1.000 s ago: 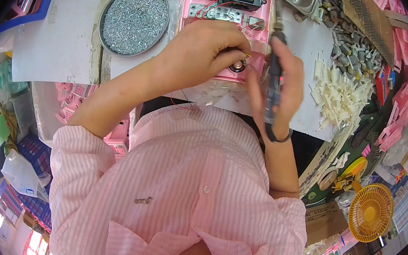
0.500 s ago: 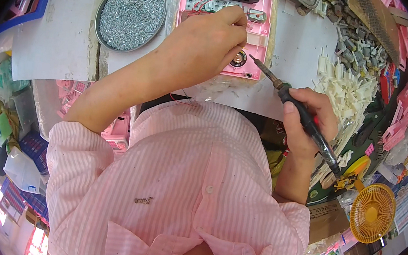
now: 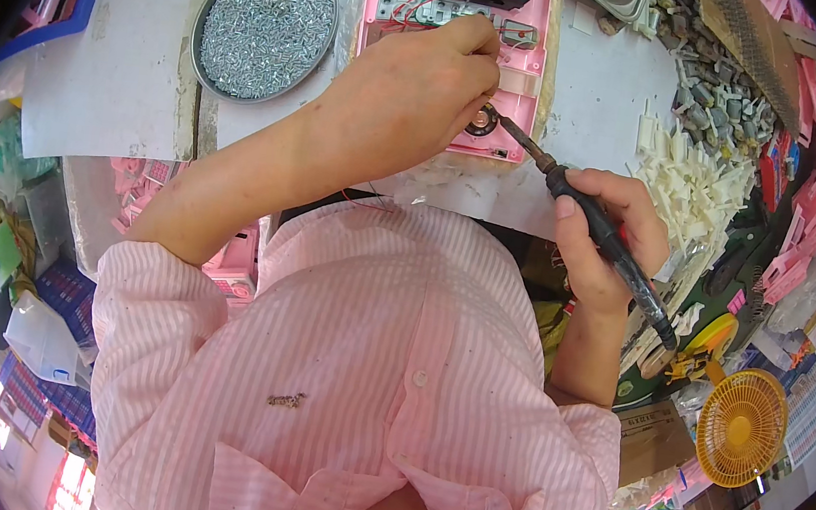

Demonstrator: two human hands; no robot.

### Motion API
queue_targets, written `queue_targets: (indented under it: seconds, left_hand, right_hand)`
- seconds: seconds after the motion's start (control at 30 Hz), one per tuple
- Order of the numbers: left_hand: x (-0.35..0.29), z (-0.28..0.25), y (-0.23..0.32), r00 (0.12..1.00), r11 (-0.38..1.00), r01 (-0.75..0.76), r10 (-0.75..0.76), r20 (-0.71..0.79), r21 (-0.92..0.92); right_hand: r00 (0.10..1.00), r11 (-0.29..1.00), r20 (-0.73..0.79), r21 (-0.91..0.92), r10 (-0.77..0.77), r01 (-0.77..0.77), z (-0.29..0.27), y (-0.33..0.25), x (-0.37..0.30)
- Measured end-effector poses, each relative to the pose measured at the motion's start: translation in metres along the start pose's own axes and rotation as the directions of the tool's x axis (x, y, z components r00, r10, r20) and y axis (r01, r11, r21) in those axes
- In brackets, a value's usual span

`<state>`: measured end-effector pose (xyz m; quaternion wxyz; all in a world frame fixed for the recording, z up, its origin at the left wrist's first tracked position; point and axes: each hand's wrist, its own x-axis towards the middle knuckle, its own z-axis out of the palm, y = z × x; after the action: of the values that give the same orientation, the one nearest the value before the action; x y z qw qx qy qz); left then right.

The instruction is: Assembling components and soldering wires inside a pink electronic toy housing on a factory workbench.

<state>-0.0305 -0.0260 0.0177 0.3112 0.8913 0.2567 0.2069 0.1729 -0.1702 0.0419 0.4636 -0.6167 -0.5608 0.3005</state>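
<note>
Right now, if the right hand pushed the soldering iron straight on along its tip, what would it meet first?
Most likely the small round metal part on the pink housing; the right hand aims the soldering iron at it, though depth is unclear.

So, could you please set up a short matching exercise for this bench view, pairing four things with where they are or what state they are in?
Things:
1. soldering iron
2. round tray of small metal parts
3. pink plastic housing
4. yellow fan

Places or states:
A. under the left hand, open side up with wires showing
B. low at the person's right, off the bench
C. held in the right hand, tip at the round part in the housing
D. on the bench, left of the housing

Pairs: 1-C, 2-D, 3-A, 4-B
</note>
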Motion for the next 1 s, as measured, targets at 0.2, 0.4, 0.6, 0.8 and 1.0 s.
queue_targets:
  seconds: [0.2,0.4,0.6,0.8,1.0]
  left_hand:
    - [-0.002,0.002,-0.001,1.0,1.0,-0.009,0.01,-0.02,0.022]
    - [-0.004,0.001,-0.002,0.999,0.999,-0.032,0.033,-0.02,0.006]
    - [-0.009,0.002,-0.003,0.997,0.995,-0.044,0.038,-0.067,-0.085]
    - [-0.005,0.001,-0.007,0.997,0.989,-0.053,0.045,-0.059,-0.14]
    - [-0.003,-0.002,-0.006,0.994,0.994,-0.096,0.099,0.044,-0.06]
  right_hand:
    - [0.999,1.0,-0.048,0.012,0.0,0.001,-0.002,0.003,-0.005]
    - [0.998,1.0,-0.067,0.004,0.016,-0.016,-0.003,0.001,-0.005]
    - [0.992,0.999,-0.122,0.025,0.038,-0.035,-0.017,0.003,-0.01]
    - [0.988,0.999,-0.153,0.02,0.029,-0.026,-0.021,-0.002,-0.009]
    - [0.995,0.998,-0.075,0.012,-0.064,0.065,-0.015,0.002,-0.008]
